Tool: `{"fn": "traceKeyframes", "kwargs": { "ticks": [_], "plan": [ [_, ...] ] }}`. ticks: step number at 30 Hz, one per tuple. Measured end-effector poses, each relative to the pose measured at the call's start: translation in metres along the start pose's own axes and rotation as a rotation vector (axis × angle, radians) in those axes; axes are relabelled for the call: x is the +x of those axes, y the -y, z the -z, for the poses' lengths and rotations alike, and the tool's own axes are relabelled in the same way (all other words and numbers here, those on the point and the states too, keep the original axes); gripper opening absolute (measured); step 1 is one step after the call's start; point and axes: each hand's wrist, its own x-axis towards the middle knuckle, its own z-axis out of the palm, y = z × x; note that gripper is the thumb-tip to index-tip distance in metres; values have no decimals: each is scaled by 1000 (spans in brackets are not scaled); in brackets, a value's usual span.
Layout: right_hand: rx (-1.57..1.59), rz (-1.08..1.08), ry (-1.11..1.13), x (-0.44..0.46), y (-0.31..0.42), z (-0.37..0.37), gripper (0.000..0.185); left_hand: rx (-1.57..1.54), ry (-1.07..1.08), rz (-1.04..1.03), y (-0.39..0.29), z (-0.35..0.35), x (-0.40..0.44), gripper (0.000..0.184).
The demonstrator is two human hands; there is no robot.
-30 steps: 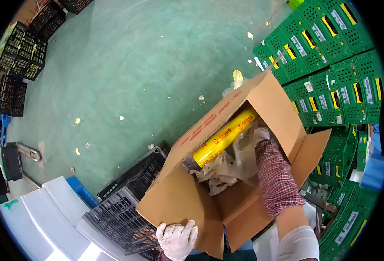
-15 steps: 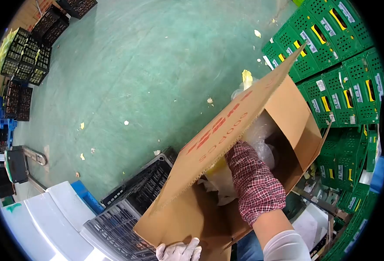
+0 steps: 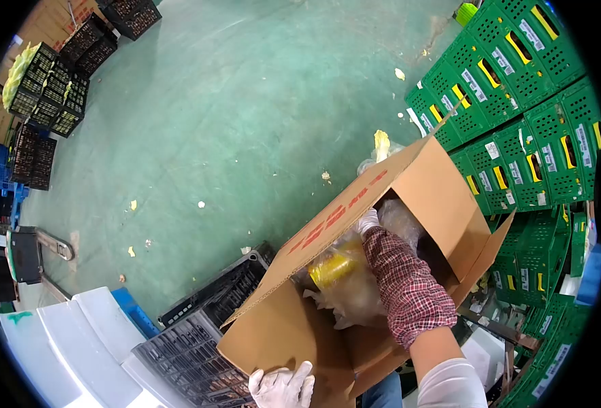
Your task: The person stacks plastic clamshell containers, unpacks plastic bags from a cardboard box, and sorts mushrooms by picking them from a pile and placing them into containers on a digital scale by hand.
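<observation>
An open cardboard box (image 3: pixel 280 333) with red print leans towards me at the lower middle. Inside it lie a yellow roll (image 3: pixel 333 267), partly covered by clear plastic, and crumpled plastic bags (image 3: pixel 358 296). My right hand (image 3: pixel 368 220), gloved in white below a red checked sleeve, reaches in beside the plastic near the upper side wall; its fingers are mostly hidden. At the box's near lower edge, my left hand (image 3: pixel 282 387), in a white glove, has its fingers bent over the cardboard rim.
Black crates (image 3: pixel 191 353) stand left of the box, beside white foam boxes (image 3: pixel 76 350). Green crates (image 3: pixel 511 88) are stacked on the right. Dark crates (image 3: pixel 48 88) stand at the far left. Leaf scraps (image 3: pixel 381 144) lie on the green floor, and a pallet jack (image 3: pixel 31 255) is at left.
My right hand has moved left within the box towards the printed wall. Clear plastic now covers much of the yellow roll. The printed flap rose over the opening, then dropped back.
</observation>
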Motion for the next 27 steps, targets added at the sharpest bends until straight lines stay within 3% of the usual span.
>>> {"fn": "traceKeyframes", "kwargs": {
  "ticks": [1, 3, 4, 6, 10, 13, 18, 19, 21, 23, 27],
  "plan": [
    [0, 1, -2, -6, 2, 11, 29, 1, -2, -1, -1, 0, 0, 21],
    [-210, 62, 349, -14, 8, 34, 31, -11, -41, -7, -3, -3, 0, 21],
    [-302, 44, 343, -13, -22, -11, 37, -17, -47, -9, -5, -4, 0, 21],
    [-227, 142, 326, -30, -8, 22, 42, -17, -73, -17, -5, -7, 1, 22],
    [-296, 223, 638, -57, 40, 131, 40, 10, -83, -7, -3, -15, 1, 20],
    [-519, 279, 830, -74, 42, 136, 35, 20, -60, -13, -2, -21, 1, 21],
    [-335, 153, 658, -120, 49, 181, 30, -12, -96, -34, -5, -19, 14, 18],
    [-285, 85, 757, -122, 69, 218, 29, -11, -103, -39, -5, -21, 16, 19],
    [-246, 265, 671, -134, 68, 251, 26, -18, -115, -46, -5, -25, 20, 20],
    [-265, 232, 763, -141, 101, 309, 22, -22, -100, -58, -7, -26, 25, 22],
    [-265, 362, 609, -151, 126, 386, 20, 56, -48, -77, -6, -30, 34, 38]
  ]
}}
